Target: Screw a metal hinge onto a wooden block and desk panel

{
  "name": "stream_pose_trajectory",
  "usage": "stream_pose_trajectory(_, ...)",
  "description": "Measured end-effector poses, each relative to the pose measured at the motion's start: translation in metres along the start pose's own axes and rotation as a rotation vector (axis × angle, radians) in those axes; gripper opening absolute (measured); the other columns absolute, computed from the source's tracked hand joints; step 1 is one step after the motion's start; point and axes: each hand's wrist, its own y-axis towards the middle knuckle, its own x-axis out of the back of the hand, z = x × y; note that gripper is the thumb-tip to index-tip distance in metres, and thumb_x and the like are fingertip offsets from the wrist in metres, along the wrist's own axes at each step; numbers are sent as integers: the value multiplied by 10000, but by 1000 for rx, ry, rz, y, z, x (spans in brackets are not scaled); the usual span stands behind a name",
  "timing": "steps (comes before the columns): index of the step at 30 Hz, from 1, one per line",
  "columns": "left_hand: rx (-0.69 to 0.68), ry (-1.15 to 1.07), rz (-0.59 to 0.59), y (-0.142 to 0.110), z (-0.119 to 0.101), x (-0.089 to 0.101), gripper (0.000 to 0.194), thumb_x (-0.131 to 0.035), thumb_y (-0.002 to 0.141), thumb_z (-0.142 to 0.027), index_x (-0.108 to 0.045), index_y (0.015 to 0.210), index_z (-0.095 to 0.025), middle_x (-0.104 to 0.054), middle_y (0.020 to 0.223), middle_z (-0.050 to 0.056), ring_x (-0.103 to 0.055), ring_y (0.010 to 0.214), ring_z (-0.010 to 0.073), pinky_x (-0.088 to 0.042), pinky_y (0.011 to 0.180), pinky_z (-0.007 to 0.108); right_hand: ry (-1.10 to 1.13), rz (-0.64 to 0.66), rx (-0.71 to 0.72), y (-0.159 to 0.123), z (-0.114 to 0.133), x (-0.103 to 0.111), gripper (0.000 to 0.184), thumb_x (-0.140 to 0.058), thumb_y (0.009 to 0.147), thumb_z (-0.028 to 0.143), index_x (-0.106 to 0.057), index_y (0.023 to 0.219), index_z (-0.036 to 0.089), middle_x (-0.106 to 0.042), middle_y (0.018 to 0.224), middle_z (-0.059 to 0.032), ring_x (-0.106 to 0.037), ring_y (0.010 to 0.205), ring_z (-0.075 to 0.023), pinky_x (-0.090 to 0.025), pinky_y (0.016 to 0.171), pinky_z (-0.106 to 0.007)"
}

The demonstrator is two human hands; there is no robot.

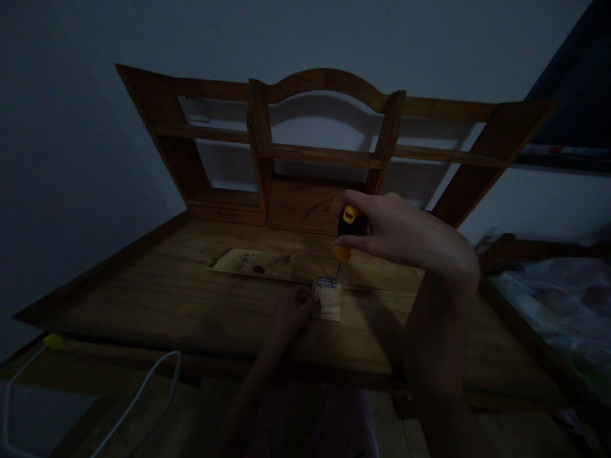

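My right hand [401, 235] is closed round the black and yellow handle of a screwdriver [347, 230], held upright with its tip down on a small metal hinge [327, 282]. The hinge sits on a small pale block of wood [331, 302] lying on the wooden desk top [191, 299]. My left hand [293, 308] rests on the desk and presses against the left side of the block, fingers curled on it. A longer pale, worn board [255, 262] lies just behind and left of the block. The scene is dim.
A wooden hutch with shelves and an arched top [324, 86] stands at the back of the desk against the wall. A white cable [138, 394] hangs below the desk's front left. A bed with patterned bedding [558, 305] is at the right.
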Motion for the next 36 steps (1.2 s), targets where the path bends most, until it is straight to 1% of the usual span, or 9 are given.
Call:
stream_pose_trajectory(4, 24, -3, 23, -2, -3, 1, 258, -619, 839, -390, -663, 925, -150, -709, 737, 42, -553, 465, 103, -383, 484, 213, -23, -7, -14, -2, 2, 0, 329, -700, 843, 421, -570, 1071, 222, -655, 831, -29, -615, 781, -226, -349, 629, -295)
stream_pose_trajectory(8, 12, 26, -17, -2, -2, 1, 278, -630, 828, -414, -672, 916, -153, -729, 804, 61, -624, 568, 132, -411, 516, 214, -39, -13, -11, 2, -2, -3, 346, -712, 838, 408, -570, 1089, 215, -666, 866, -33, -622, 800, -222, -356, 629, -288)
stream_pose_trajectory(10, -3, 30, -16, -1, -1, 0, 282, -624, 830, -421, -678, 909, -156, -738, 836, 71, -643, 609, 144, -425, 539, 219, -34, -16, 1, 4, -3, -4, 341, -715, 837, 397, -572, 1084, 211, -670, 879, -33, -623, 811, -220, -359, 634, -286)
stream_pose_trajectory(16, -14, 20, -7, -2, -3, 1, 269, -625, 821, -411, -674, 897, -158, -729, 804, 72, -637, 606, 153, -425, 549, 232, -24, -15, 4, 5, -4, -5, 337, -720, 833, 398, -577, 1076, 215, -671, 903, -36, -618, 826, -223, -362, 649, -292)
stream_pose_trajectory(23, -21, 10, -10, -1, -1, 0, 296, -627, 814, -427, -673, 888, -145, -718, 769, 68, -615, 549, 143, -410, 521, 235, -33, 2, -21, 3, 0, -3, 357, -723, 832, 409, -581, 1096, 214, -670, 866, -36, -621, 804, -227, -355, 643, -294)
stream_pose_trajectory(31, -9, 3, -7, -2, -1, 0, 283, -632, 817, -405, -674, 905, -140, -724, 794, 68, -594, 518, 120, -407, 514, 224, -38, -17, -16, 2, -2, -2, 378, -734, 824, 426, -590, 1101, 213, -678, 874, -42, -631, 803, -231, -368, 636, -296)
stream_pose_trajectory(36, -8, 14, -21, -2, -2, 1, 277, -624, 830, -406, -674, 907, -145, -733, 816, 76, -627, 561, 134, -417, 523, 221, -55, -32, -7, 3, -2, -3, 375, -729, 829, 420, -582, 1104, 212, -670, 862, -35, -625, 788, -225, -359, 625, -293)
